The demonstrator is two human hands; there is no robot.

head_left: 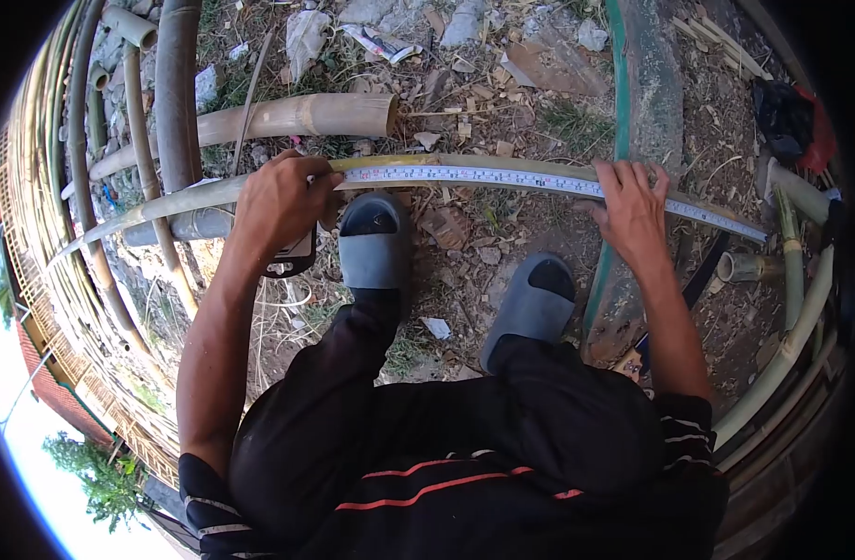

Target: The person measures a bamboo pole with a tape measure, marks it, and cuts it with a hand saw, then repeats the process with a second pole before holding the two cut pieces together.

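A long split bamboo strip (194, 197) runs across the view in front of my feet, with a white measuring tape (483, 175) laid along it. My left hand (283, 198) is closed round the strip at the tape's left end, and a dark tape case hangs partly hidden below that hand. Further right, my right hand (633, 201) grips the strip and the tape together, thumb below and fingers over the top edge. Past this hand the tape goes on to the strip's right end.
A thick bamboo pole (297, 117) lies beyond the strip. Bamboo poles stand in rows at left, and more pieces (793, 271) lie at right. A black bag (784, 119) is at upper right. My sandalled feet are on littered ground.
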